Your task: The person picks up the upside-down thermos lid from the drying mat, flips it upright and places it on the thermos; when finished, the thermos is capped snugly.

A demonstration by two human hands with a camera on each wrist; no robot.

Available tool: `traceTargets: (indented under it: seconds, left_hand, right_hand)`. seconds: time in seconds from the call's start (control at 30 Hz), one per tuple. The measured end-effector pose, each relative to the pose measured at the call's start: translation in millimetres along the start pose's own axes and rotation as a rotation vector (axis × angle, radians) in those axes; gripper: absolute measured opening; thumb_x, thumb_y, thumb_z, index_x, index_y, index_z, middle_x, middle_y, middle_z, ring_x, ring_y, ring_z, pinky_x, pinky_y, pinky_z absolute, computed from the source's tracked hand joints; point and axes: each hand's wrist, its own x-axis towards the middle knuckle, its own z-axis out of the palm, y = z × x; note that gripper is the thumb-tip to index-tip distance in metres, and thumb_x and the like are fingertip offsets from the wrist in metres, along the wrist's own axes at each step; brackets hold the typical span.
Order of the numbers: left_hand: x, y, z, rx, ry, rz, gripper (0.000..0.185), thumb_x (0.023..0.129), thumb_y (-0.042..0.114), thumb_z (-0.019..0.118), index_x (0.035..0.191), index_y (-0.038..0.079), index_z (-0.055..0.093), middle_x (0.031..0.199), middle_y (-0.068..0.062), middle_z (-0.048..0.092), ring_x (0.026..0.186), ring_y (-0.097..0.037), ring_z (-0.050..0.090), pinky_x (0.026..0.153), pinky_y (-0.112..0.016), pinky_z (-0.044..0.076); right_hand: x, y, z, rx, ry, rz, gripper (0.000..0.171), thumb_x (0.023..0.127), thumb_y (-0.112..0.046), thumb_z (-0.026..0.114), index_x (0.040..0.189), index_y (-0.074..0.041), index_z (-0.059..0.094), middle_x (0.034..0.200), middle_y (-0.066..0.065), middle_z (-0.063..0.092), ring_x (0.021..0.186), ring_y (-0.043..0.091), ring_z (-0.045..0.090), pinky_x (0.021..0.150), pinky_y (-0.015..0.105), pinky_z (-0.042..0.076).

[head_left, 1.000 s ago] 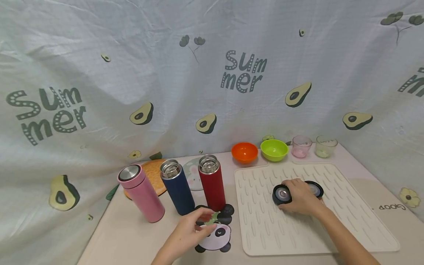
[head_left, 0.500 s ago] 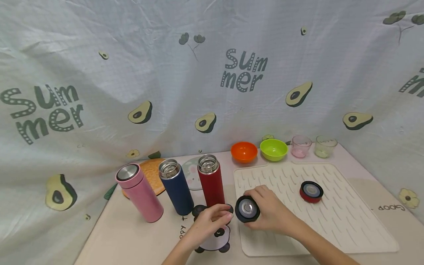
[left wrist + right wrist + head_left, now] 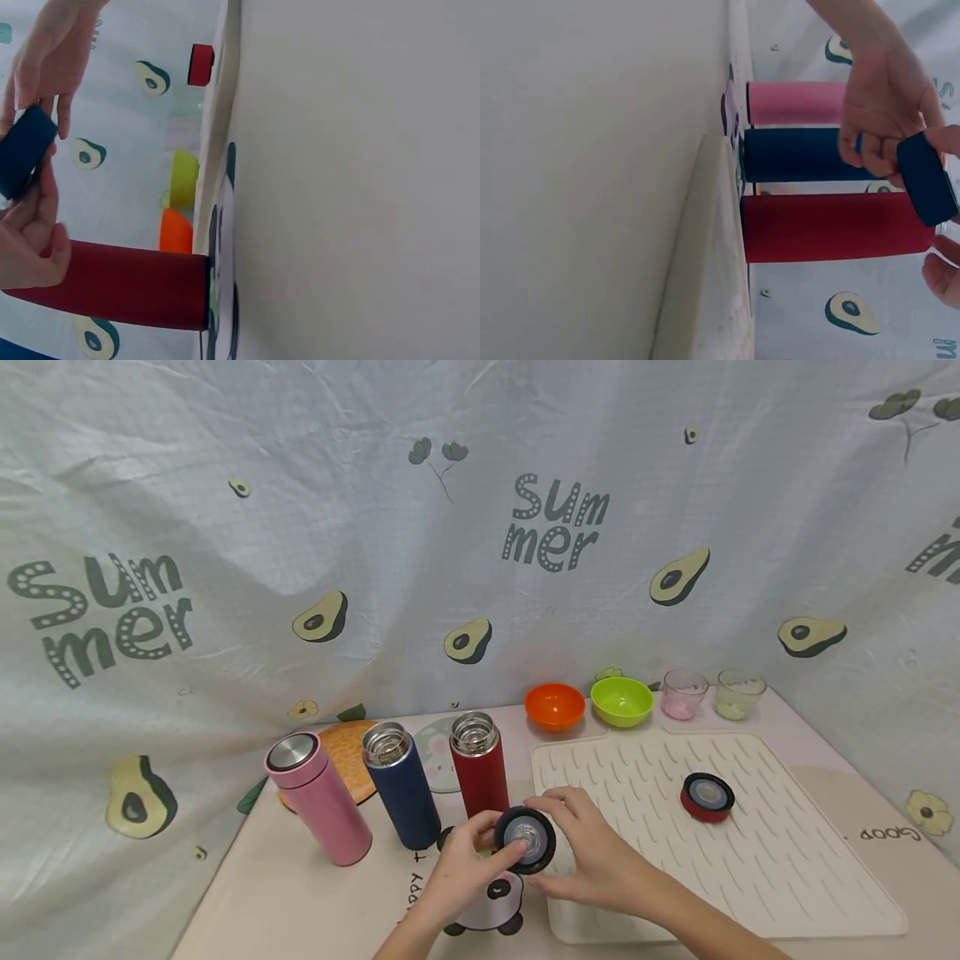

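Note:
Both hands hold a dark blue flask lid (image 3: 526,839) above the panda coaster (image 3: 487,893), its metal-centred inner side facing the camera. My left hand (image 3: 495,852) pinches its left rim and my right hand (image 3: 558,831) grips its right side. In the left wrist view the blue lid (image 3: 26,150) sits between the two hands. In the right wrist view the blue lid (image 3: 926,178) hangs beside the red flask (image 3: 832,227). The open blue flask (image 3: 401,793) and open red flask (image 3: 480,768) stand just behind. The pink flask (image 3: 318,810) is capped. A red lid (image 3: 707,796) lies on the white mat (image 3: 787,860).
An orange bowl (image 3: 555,704), a green bowl (image 3: 621,700) and two small cups (image 3: 682,693) line the back edge. A round orange mat (image 3: 348,760) lies behind the flasks. An avocado-print cloth hangs behind and at both sides.
My right hand picked the blue lid off the white mat and carried it left. My left hand rose from the coaster and took hold of it too. The red lid stayed put.

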Motion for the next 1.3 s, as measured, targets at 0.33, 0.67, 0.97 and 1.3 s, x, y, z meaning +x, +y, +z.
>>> traceTargets:
  seconds: [0.33, 0.67, 0.97, 1.3]
  left_hand:
    - [-0.4, 6.3, -10.5, 0.579, 0.284, 0.912, 0.033, 0.07, 0.007, 0.078, 0.1, 0.014, 0.066, 0.1, 0.003, 0.067, 0.098, -0.017, 0.055, 0.087, -0.036, 0.035]
    - [3.2, 20.7, -11.6, 0.907, 0.349, 1.48, 0.012, 0.089, 0.017, 0.061, 0.092, 0.013, 0.072, 0.093, -0.001, 0.069, 0.094, -0.02, 0.06, 0.082, -0.04, 0.036]
    - [-10.1, 20.3, -32.5, 0.93, 0.374, 1.2, 0.022, 0.087, 0.03, 0.063, 0.103, 0.016, 0.067, 0.115, -0.006, 0.06, 0.107, -0.027, 0.05, 0.085, -0.045, 0.029]
    - [-19.6, 11.7, -90.1, 0.779, 0.76, 0.932, 0.054, 0.084, 0.043, 0.061, 0.114, -0.002, 0.057, 0.123, -0.02, 0.052, 0.114, -0.032, 0.044, 0.097, -0.038, 0.024]
  right_hand:
    - [-3.3, -2.5, -3.3, 0.262, -0.057, 0.028, 0.088, 0.074, -0.034, 0.076, 0.141, -0.017, 0.022, 0.133, 0.002, 0.031, 0.117, 0.017, 0.035, 0.092, 0.038, 0.04]
    - [4.2, -4.4, -5.8, 0.448, -0.075, -0.031, 0.074, 0.077, -0.025, 0.075, 0.137, -0.009, 0.034, 0.126, 0.002, 0.049, 0.111, 0.016, 0.05, 0.095, 0.031, 0.04]
    - [20.3, -20.1, -13.3, 0.494, 0.025, -0.044, 0.071, 0.064, -0.004, 0.082, 0.124, 0.001, 0.044, 0.116, 0.007, 0.053, 0.102, 0.016, 0.053, 0.086, 0.029, 0.046]
    - [45.2, -33.2, -7.5, 0.484, 0.066, 0.08, 0.069, 0.063, -0.002, 0.082, 0.122, -0.003, 0.046, 0.115, 0.005, 0.053, 0.102, 0.019, 0.052, 0.085, 0.032, 0.047]
